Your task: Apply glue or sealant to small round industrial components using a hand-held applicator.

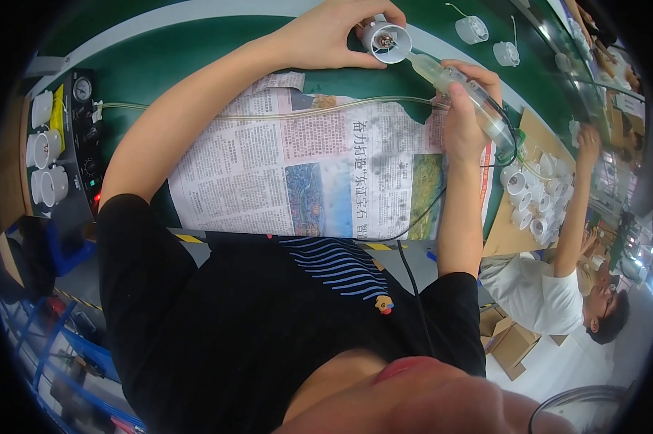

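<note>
My left hand [323,32] grips a white round plastic cup-shaped housing [401,53], tilted so its open side shows, with small metal parts inside. In my right hand [465,123] is a translucent dispensing syringe [431,72], my fingers wrapped round its barrel. The syringe's thin tip reaches into the mouth of the housing; whether it touches the parts inside I cannot tell. A clear tube [283,113] and a black cable [411,271] run near the syringe. Both hands are above the far part of the green table, beyond a newspaper sheet [319,137].
At left stands a black control box [80,141] with a gauge, white housings [48,148] beside it. Two white housings with wires, one nearer [506,53], lie at far right. Cardboard [511,235] at right carries several more housings. A co-worker [532,289] reaches across on the right.
</note>
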A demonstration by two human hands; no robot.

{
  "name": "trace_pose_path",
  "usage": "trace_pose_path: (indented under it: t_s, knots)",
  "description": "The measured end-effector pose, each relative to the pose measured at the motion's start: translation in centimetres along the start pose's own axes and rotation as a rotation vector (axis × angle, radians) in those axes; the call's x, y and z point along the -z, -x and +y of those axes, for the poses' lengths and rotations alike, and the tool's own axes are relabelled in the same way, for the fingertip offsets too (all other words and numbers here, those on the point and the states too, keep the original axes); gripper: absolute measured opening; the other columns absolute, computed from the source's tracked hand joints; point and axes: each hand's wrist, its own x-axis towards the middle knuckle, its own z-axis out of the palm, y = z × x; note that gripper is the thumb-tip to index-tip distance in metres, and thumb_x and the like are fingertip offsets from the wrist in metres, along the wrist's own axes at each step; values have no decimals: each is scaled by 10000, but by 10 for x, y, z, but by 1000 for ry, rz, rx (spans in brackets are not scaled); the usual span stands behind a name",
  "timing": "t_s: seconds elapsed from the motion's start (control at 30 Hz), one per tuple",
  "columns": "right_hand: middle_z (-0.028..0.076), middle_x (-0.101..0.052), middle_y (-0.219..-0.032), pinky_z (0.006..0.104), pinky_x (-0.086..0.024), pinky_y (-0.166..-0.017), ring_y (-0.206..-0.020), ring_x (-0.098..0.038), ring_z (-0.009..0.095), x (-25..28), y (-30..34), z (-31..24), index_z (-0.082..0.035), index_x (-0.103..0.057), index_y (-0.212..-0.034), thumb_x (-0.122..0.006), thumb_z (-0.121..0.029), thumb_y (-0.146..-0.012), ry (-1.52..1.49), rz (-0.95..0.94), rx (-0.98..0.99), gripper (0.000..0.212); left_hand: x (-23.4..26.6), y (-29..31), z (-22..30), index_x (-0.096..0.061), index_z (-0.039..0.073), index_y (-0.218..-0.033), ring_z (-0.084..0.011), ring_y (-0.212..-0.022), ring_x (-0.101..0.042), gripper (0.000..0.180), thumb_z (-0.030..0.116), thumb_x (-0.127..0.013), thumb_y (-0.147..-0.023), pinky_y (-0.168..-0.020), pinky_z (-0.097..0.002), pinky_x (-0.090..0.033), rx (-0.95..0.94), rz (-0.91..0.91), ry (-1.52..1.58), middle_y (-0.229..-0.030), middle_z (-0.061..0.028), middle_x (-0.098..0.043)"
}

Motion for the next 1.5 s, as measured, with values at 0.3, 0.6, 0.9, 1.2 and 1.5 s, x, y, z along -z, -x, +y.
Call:
trace_pose_path:
  t_s: [0.3, 0.6, 0.9, 1.2, 1.5]
  knots:
    - [195, -670, -1196, 301, -524, -802, -1005, -643, 227, 2, -2, 0, -32, -566, -1178, -697, -120, -904, -60, 39, -39, 316, 6, -1, 3, -601, 47, -1241, -303, -1041, -641, 526, 124, -824, -771, -864, -371, -536, 4, 112, -118, -1183, -146, -589]
    - [164, -684, -1173, 270, -476, -729, -918, -611, 171, 5, -6, -1, -55, -586, -1173, -684, -149, -913, -109, 116, -90, 294, 58, -3, -27, -573, 64, -1358, -343, -1153, -583, 644, 91, -813, -762, -982, -420, -500, 109, 451, -447, -1385, -173, -495]
    - [143, -700, -1150, 238, -484, -715, -926, -634, 150, -1, -3, -7, -47, -601, -1150, -687, -147, -918, -93, 115, -135, 267, 13, -25, -43, -555, 73, -1398, -357, -1185, -544, 667, 69, -802, -778, -1035, -461, -457, -694, 413, -542, -1442, -186, -441]
    - [126, -713, -1138, 216, -485, -673, -923, -649, 135, -2, -4, -4, -52, -602, -1145, -705, -149, -909, -52, 59, -169, 275, 19, -5, -29, -298, 246, -1622, -300, -1433, -442, 743, 277, -654, -971, -1180, -436, -369, 17, -66, -629, -1585, -90, -452]
    - [122, -716, -1130, 219, -488, -675, -934, -654, 128, -4, -5, -5, -58, -599, -1133, -708, -150, -904, -58, 50, -186, 270, 15, -6, -31, -276, 204, -1634, -303, -1470, -405, 783, 264, -667, -958, -1191, -429, -365, -4, 60, -691, -1652, -39, -367]
